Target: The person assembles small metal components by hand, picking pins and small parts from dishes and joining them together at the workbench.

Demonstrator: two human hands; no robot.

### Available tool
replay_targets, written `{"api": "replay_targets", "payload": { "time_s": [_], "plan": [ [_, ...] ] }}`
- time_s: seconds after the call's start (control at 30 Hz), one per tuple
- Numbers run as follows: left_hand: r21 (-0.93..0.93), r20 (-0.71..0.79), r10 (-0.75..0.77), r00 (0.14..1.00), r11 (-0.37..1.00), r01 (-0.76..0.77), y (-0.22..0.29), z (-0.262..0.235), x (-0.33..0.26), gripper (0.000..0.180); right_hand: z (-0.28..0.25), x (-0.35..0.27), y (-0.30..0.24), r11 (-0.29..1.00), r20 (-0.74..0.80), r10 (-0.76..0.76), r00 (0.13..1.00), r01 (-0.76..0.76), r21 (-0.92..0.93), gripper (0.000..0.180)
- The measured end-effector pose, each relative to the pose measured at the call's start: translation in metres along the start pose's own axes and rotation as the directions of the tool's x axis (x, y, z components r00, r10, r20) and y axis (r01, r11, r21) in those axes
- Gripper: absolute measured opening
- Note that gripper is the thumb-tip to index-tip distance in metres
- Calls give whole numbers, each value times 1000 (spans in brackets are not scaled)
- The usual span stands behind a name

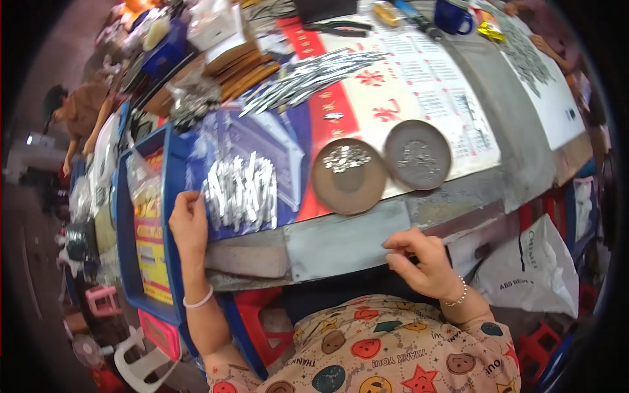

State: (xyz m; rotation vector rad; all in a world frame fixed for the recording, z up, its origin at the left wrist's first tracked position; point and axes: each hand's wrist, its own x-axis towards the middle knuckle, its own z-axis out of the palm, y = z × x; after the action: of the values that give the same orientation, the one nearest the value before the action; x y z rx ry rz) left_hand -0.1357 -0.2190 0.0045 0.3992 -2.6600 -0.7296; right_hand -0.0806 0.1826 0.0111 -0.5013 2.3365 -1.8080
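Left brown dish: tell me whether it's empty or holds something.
Not empty. The left brown dish holds a small heap of silvery metal pieces.

Left hand (190, 223) at metal strips (241, 191)

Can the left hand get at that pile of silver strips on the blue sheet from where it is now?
Probably yes. The left hand rests at the table edge right beside the pile of silver strips, fingertips nearly touching it, and nothing lies between them.
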Motion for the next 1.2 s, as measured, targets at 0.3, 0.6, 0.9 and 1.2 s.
{"api": "replay_targets", "payload": {
  "time_s": [0.3, 0.6, 0.9, 1.2],
  "plan": [
    [89, 58, 125, 991, 988, -130, 9, -4, -8, 19, -63, 17, 5, 947, -116, -104, 988, 63, -314, 16],
    [-412, 336, 213, 917, 909, -60, 120, -13, -114, 11, -172, 73, 61, 470, -390, -158, 907, -279, -838, 22],
    [-688, 465, 361, 809, 722, 73, 164, -5, -146, 12, -177, 82, 68, 361, -355, -78, 932, -305, -881, 27],
    [-831, 515, 267, 814, 388, 398, 170, 43, -162, 29, -57, 22, -49, 895, 80, 30, 996, 9, -446, 25]
  ]
}}
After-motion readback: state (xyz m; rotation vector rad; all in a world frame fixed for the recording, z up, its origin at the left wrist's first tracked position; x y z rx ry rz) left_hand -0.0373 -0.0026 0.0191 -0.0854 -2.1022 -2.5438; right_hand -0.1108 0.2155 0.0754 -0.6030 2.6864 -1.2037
